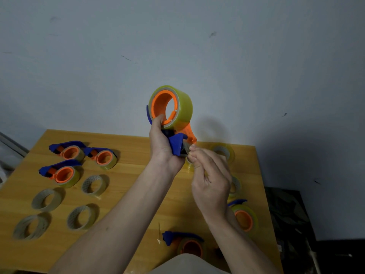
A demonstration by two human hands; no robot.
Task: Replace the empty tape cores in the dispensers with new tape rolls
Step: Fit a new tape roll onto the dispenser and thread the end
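My left hand (161, 143) grips an orange and blue tape dispenser (178, 143) held up above the wooden table (138, 171). A full clear tape roll (182, 104) sits on its orange hub, and my left thumb presses the roll's rim. My right hand (209, 175) pinches at the tape by the blue cutter end of the dispenser. Several empty tape cores (47, 199) lie at the left front of the table. Three loaded dispensers (65, 172) lie behind them.
Two more loaded dispensers lie at the front (187, 244) and at the right (245, 216). Spare clear rolls (224, 152) lie at the back right, partly behind my right hand. A wall rises behind the table. Dark objects (292, 214) stand to its right.
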